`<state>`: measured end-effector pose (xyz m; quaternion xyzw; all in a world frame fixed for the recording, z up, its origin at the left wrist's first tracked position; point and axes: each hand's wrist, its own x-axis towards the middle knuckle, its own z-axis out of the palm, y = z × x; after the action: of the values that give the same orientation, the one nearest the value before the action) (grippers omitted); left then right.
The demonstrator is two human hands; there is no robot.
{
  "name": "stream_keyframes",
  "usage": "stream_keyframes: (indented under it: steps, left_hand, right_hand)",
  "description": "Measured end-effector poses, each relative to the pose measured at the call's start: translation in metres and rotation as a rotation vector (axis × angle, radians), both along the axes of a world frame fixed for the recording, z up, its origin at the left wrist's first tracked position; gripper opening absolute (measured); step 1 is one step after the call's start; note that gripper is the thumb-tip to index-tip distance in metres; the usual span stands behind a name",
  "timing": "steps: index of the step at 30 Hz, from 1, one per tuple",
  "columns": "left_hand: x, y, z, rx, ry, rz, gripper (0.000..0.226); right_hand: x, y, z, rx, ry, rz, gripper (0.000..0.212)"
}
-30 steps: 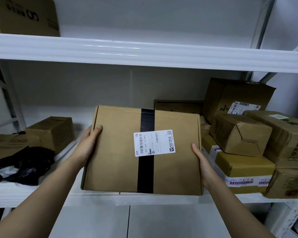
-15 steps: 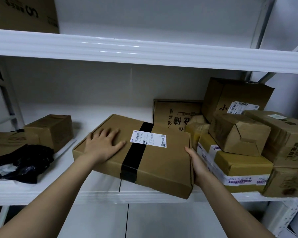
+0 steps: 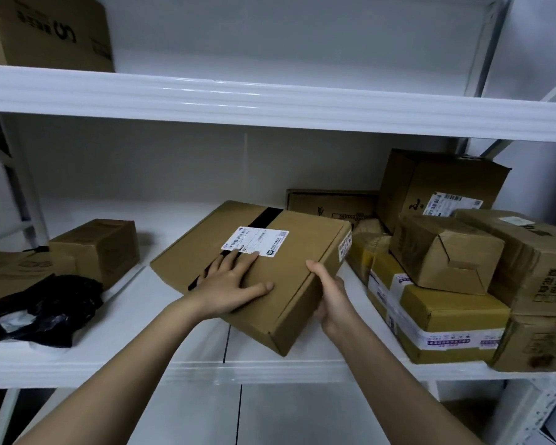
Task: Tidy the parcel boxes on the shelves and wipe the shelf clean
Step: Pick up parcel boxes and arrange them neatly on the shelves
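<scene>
Flat box [image 3: 302,252] lying askew on middle shelf [image 3: 142,316], beside stack of parcels [image 3: 446,284]. Left hand [image 3: 235,284] spread flat on top, fingers straight. Right hand [image 3: 331,293] curled round near right edge, gripping it.

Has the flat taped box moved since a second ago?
Yes. The flat taped box went from held upright to lying on the shelf, turned toward the parcel stack.

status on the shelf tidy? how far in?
Early. Done: nothing clearly finished. In hand: the flat box lies askew on the middle shelf, left hand flat on top, right hand gripping its right edge. Left: the jumbled pile at right, black bag, wiping; no cloth visible.
</scene>
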<state>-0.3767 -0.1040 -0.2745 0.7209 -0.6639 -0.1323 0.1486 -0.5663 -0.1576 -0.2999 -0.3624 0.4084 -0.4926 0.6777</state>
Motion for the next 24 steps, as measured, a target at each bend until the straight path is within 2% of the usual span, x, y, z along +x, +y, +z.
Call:
stream_keyframes:
  steps: [4, 9, 14, 17, 21, 24]
  left_hand:
    - [-0.014, 0.01, 0.002, 0.063, 0.115, -0.095, 0.111]
    - [-0.02, 0.013, -0.008, 0.076, 0.227, -0.125, 0.123]
    - [-0.036, 0.01, -0.017, -0.08, 0.251, -0.065, 0.134]
    - [-0.04, 0.013, -0.019, -0.118, 0.317, -0.117, 0.131]
    - [-0.04, 0.011, -0.016, -0.156, 0.667, -0.256, 0.101]
    - [-0.051, 0.007, 0.012, -0.268, 0.997, -0.103, 0.083]
  right_hand:
    - [0.013, 0.01, 0.003, -0.072, 0.034, -0.066, 0.067]
    - [0.024, 0.017, 0.0, -0.232, 0.082, -0.138, 0.075]
    - [0.03, 0.027, -0.004, -0.4, 0.19, -0.172, 0.079]
    - [0.024, 0.032, -0.001, -0.499, 0.283, -0.211, 0.076]
    - [0.003, 0.033, 0.005, -0.66, 0.448, -0.183, 0.075]
    - [-0.009, 0.032, 0.012, -0.784, 0.558, -0.174, 0.083]
